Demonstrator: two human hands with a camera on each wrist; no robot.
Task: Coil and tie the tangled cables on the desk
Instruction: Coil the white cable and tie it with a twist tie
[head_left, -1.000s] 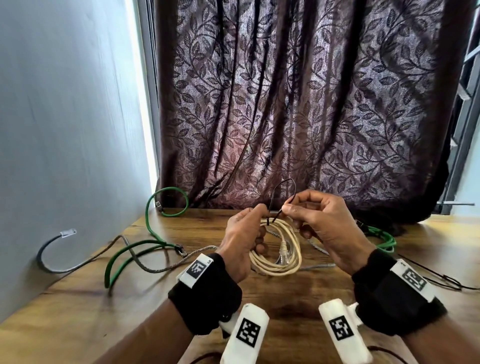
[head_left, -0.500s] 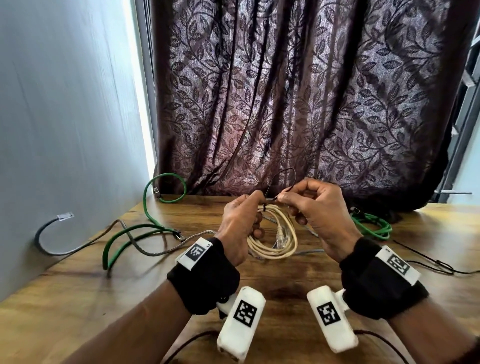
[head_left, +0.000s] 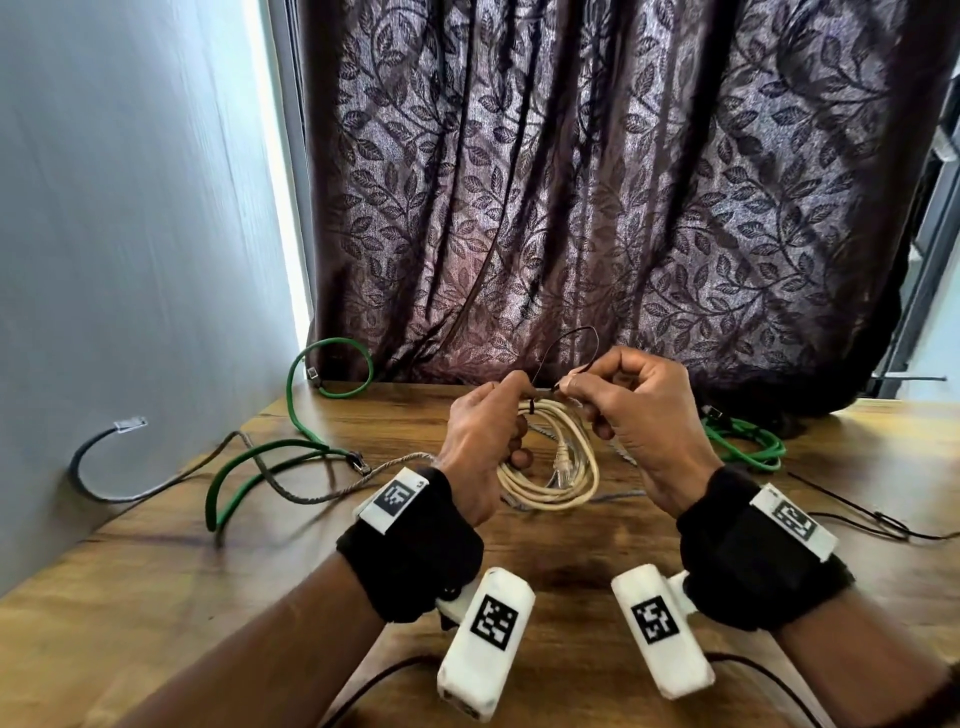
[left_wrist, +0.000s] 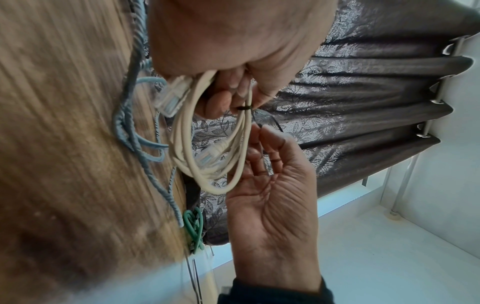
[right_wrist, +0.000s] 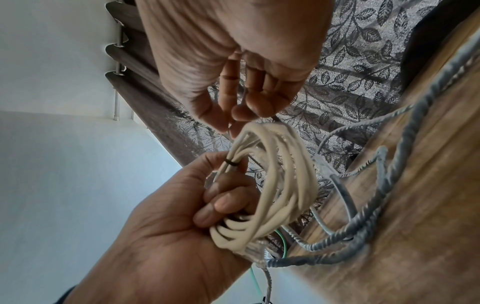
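Note:
A cream cable coil (head_left: 566, 488) hangs just above the wooden desk (head_left: 156, 597) at centre. My left hand (head_left: 483, 431) grips its top left, fingers curled through the loops. A thin black tie (head_left: 582, 338) arches above the hands. Its band (left_wrist: 244, 107) circles the strands beside my left thumb. My right hand (head_left: 613, 405) pinches the tie's free end between thumb and forefinger, right next to the left hand. The right wrist view shows the band (right_wrist: 232, 163) snug on the coil (right_wrist: 283, 185), with my left hand's fingers (right_wrist: 223, 203) wrapped round it.
Loose green cables (head_left: 249, 467) and a grey braided cable (head_left: 311, 493) sprawl on the left. A dark cable (head_left: 88, 467) curls against the left wall. A green bundle (head_left: 748, 447) and thin black ties (head_left: 857, 514) lie at right. A patterned curtain (head_left: 571, 182) hangs behind the desk.
Both hands stay together at the top of the coil. The right thumb and forefinger have shifted slightly along the tie's end; the tie's loop still arches above.

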